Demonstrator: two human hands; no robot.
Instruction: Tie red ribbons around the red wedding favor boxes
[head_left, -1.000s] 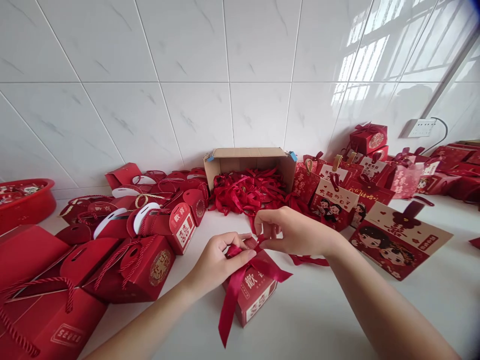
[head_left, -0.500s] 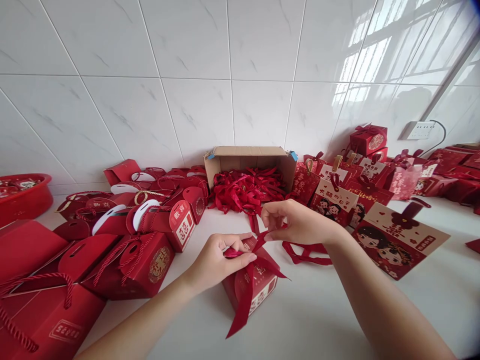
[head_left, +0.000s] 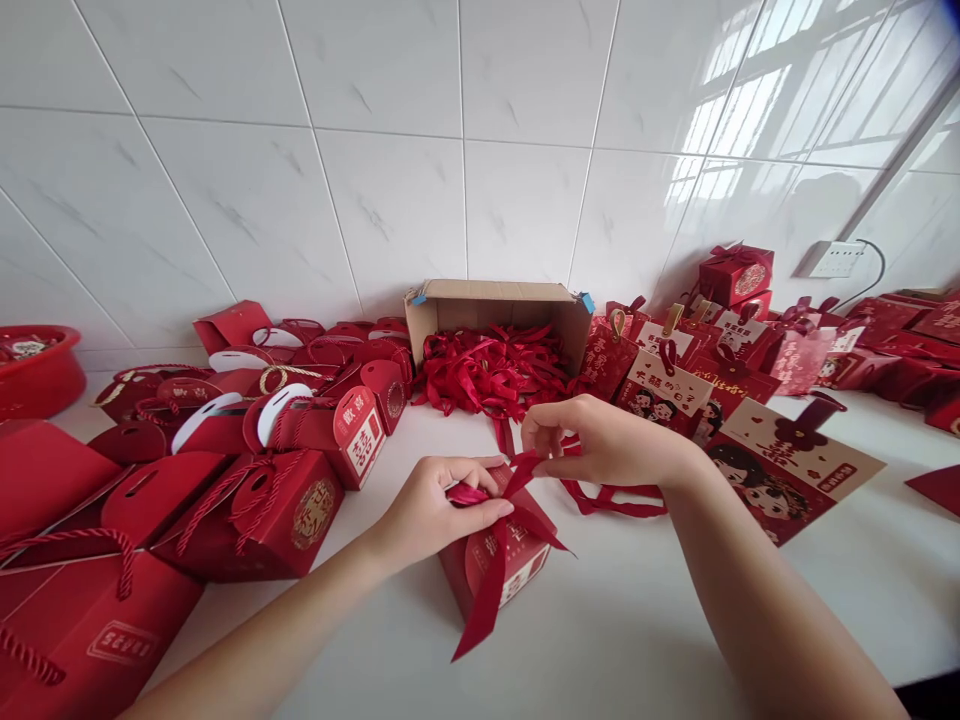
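A small red gift box (head_left: 459, 573) with gold and white print sits on the white table before me. Dark red ribbon (head_left: 487, 590) lies over its top, one tail hanging down the front and another pointing right. At the box's upper left, my left hand (head_left: 448, 505) pinches a loop of the ribbon between thumb and fingers. My right hand (head_left: 574, 440), just above and to the right, is closed on another stretch of the same ribbon. The fingers partly hide where the ribbon crosses itself.
Behind the hands, an open cardboard box (head_left: 499, 291) on its side spills a heap of red ribbons (head_left: 491, 370). Red boxes with rope handles (head_left: 255, 515) crowd the left, beside a red basin (head_left: 45, 375). Printed gift bags (head_left: 795, 460) stand to the right.
The camera view has shifted slightly. Both hands keep hold of the ribbon, and their position over the gift box is nearly the same.
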